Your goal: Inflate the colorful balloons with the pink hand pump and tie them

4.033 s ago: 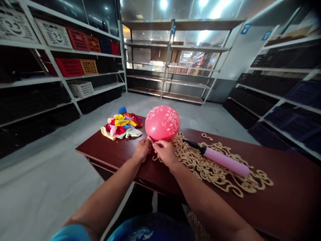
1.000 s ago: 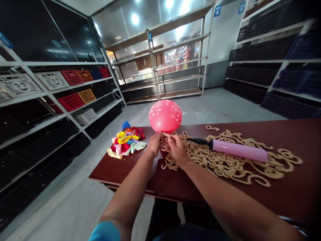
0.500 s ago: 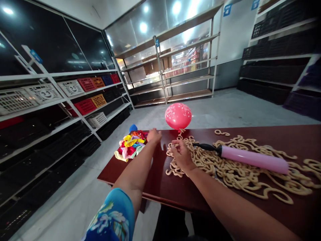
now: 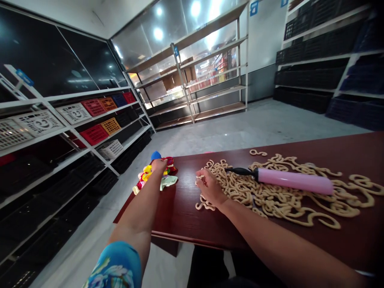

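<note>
My left hand (image 4: 159, 165) is at the pile of limp, colourful balloons (image 4: 147, 173) on the left of the table; its fingertips are hidden among them. Beside it, a pale green balloon (image 4: 169, 182) lies spread out, and a blue one (image 4: 155, 155) shows behind. My right hand (image 4: 209, 186) is closed at the left end of a heap of tan curled strands (image 4: 240, 192), with a small tan curl (image 4: 199, 180) between its fingers. A pink hand pump (image 4: 295, 181) with a black nozzle rests on the heap.
The dark red table (image 4: 180, 216) has its far edge just beyond both hands. A sliver of a pink balloon (image 4: 207, 152) shows behind that edge. One tan curl (image 4: 258, 153) lies apart at the back. Shelves with crates (image 4: 95, 135) stand on the left.
My left hand has moved left onto the balloon pile. The inflated pink balloon has dropped mostly out of sight behind the table. The view has shifted; my right hand stays by the strands.
</note>
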Demonstrator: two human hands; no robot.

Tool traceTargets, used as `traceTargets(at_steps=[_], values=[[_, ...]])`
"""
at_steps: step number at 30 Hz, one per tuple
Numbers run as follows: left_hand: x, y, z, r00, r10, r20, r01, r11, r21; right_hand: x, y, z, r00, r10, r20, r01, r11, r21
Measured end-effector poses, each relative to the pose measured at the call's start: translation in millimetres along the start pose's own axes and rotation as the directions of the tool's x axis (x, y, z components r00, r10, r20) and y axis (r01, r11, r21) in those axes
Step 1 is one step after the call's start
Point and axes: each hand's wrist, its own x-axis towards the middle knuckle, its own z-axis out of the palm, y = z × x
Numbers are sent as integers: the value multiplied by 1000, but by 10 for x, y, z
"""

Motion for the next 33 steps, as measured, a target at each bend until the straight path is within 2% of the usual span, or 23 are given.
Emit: traceTargets(at_steps=[2,4,6,9,13,14,16,19,21,26,31,33], values=[[-43,76,-13,999,26,-39,-23,997,68,7,-15,-2,1000,9,3,-9,1000,3],[-149,136,24,999,3,-32,-3,1000,-3,14,-29,-1,999,49,13,-49,998,32],[-318,148,111,991,-95,94,113,972,-206,19,-46,-2,994,104,38,-107,990,91],[-657,49,305,916,-193,352,349,815,-462,16,-76,-10,988,134,76,-146,971,187],[-1120,-163,601,824,-173,540,503,663,-555,19,-91,-41,998,47,40,-54,983,175],[-1209,-199,668,808,-158,567,519,645,-561,29,-85,-56,1000,15,12,-17,990,138],[-1333,-240,781,805,-129,580,524,614,-591,58,-63,-93,998,-39,-42,41,999,30],[-1392,-262,877,819,-116,562,525,548,-651,112,-12,-153,995,-72,-65,64,991,-119],[-1380,-287,903,810,-123,573,549,504,-667,139,21,-179,995,-79,-57,68,984,-166],[-1347,-417,940,790,-131,599,588,435,-682,163,74,-206,996,-76,-52,65,981,-181],[-1360,-475,951,767,-20,641,618,291,-730,208,87,-247,993,-118,23,120,960,-254],[-1366,-474,937,763,-40,645,632,255,-732,239,54,-253,996,-93,15,94,961,-260]])
